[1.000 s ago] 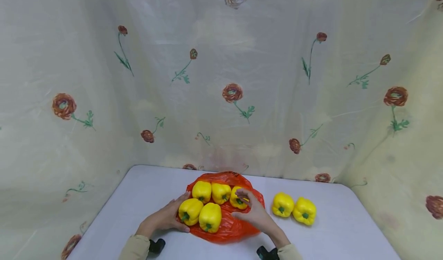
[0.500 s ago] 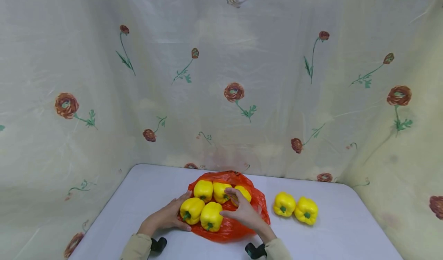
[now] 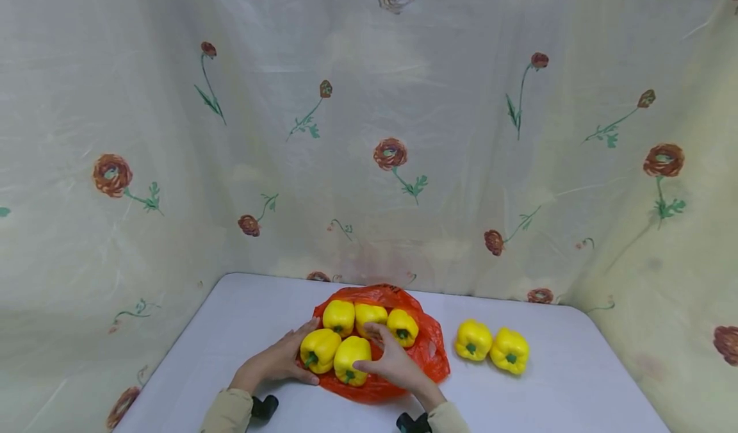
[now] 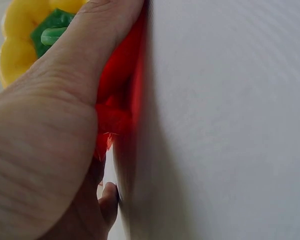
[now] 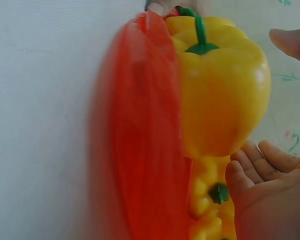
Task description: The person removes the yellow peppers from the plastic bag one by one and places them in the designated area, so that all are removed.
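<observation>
Yellow peppers (image 3: 346, 355), glossy, green-stemmed, crowd a red bag (image 3: 432, 350); left fingers (image 3: 301, 335) wide against it, right fingers (image 5: 262, 164) apart.

Pale sheeting (image 3: 450, 157) printed with red-brown flowers (image 3: 390, 154) hangs along the far side, left and right, yellower at the right; a faint sheen lies on it beyond a whitish, round-cornered table (image 3: 576, 382)

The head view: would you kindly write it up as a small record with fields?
Bag: red plastic, on white table
Clustered peppers: five, yellow, in or on the bag
Loose peppers: two, yellow, right of the bag
Left hand: touching the bag's left side
Right hand: thumb and fingers apart, beside front-right clustered pepper; contact unclear
</observation>
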Available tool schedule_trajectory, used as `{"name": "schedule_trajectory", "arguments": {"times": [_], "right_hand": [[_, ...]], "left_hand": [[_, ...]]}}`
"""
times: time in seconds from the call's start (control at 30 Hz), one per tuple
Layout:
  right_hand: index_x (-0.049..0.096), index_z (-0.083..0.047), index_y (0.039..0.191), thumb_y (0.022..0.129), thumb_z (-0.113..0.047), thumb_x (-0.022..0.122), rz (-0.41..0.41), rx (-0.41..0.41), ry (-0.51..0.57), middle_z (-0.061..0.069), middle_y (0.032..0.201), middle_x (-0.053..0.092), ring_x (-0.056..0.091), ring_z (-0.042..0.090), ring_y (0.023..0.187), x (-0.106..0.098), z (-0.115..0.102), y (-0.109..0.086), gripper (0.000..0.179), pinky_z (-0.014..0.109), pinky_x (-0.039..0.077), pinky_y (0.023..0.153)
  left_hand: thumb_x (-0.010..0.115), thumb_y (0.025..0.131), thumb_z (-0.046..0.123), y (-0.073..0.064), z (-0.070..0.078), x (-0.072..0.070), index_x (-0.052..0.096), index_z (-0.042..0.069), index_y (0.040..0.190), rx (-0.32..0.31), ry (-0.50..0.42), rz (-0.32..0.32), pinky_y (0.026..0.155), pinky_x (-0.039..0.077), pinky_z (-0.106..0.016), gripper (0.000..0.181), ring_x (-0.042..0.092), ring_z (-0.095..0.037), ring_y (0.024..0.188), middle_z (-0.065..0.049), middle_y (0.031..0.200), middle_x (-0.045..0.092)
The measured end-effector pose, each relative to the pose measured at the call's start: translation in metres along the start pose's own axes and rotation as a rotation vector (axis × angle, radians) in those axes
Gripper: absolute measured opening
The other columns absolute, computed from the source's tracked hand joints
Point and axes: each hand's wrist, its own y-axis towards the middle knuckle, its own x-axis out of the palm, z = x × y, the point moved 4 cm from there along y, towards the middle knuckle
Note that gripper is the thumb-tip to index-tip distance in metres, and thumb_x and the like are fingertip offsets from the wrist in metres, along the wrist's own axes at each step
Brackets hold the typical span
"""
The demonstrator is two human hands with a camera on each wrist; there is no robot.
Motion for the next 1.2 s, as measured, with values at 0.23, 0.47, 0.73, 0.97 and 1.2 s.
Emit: {"name": "schedule_trajectory", "arguments": {"times": [0.23,0.47,0.73,0.97,1.2], "right_hand": [[0.036,-0.011,0.142,0.079,-0.043,0.078,0.014,0.010,-0.011,0.013,0.146,0.041,0.037,0.035,0.136,0.003,0.003,0.001,0.082,0.061,0.032,0.111],[0.034,-0.010,0.143,0.079,-0.045,0.078,-0.017,0.064,0.004,0.011,0.146,0.039,0.036,0.034,0.134,0.005,0.012,0.003,0.085,0.061,0.030,0.112],[0.034,-0.013,0.143,0.080,-0.041,0.078,-0.060,0.081,-0.007,0.010,0.145,0.038,0.038,0.032,0.130,0.008,0.016,0.003,0.082,0.062,0.032,0.110],[0.032,-0.016,0.144,0.076,-0.042,0.080,-0.099,0.127,-0.009,0.010,0.144,0.038,0.039,0.032,0.127,0.010,0.016,-0.001,0.087,0.062,0.036,0.107],[0.029,-0.016,0.146,0.076,-0.038,0.081,-0.135,0.129,-0.004,0.012,0.145,0.037,0.039,0.032,0.127,0.010,0.019,-0.001,0.090,0.062,0.034,0.108]], "left_hand": [[0.078,0.064,0.062,0.001,0.000,0.000,0.012,0.023,0.156,-0.001,0.001,0.004,0.119,0.009,-0.060,0.121,0.017,-0.037,0.147,-0.003,0.163,0.017],[0.078,0.064,0.062,0.000,0.001,0.000,0.012,0.023,0.156,-0.011,-0.003,0.001,0.119,0.008,-0.060,0.120,0.017,-0.038,0.147,-0.003,0.163,0.017],[0.078,0.065,0.061,0.000,0.001,0.001,0.012,0.022,0.156,-0.012,0.003,-0.005,0.119,0.009,-0.060,0.119,0.017,-0.038,0.147,-0.003,0.163,0.017],[0.078,0.064,0.061,-0.001,0.002,0.000,0.013,0.023,0.156,-0.018,0.000,0.000,0.118,0.010,-0.062,0.119,0.017,-0.039,0.146,-0.003,0.163,0.018],[0.078,0.066,0.059,-0.001,0.004,0.000,0.013,0.020,0.156,-0.006,0.003,-0.004,0.119,0.008,-0.059,0.118,0.017,-0.035,0.148,-0.004,0.163,0.017]]}}
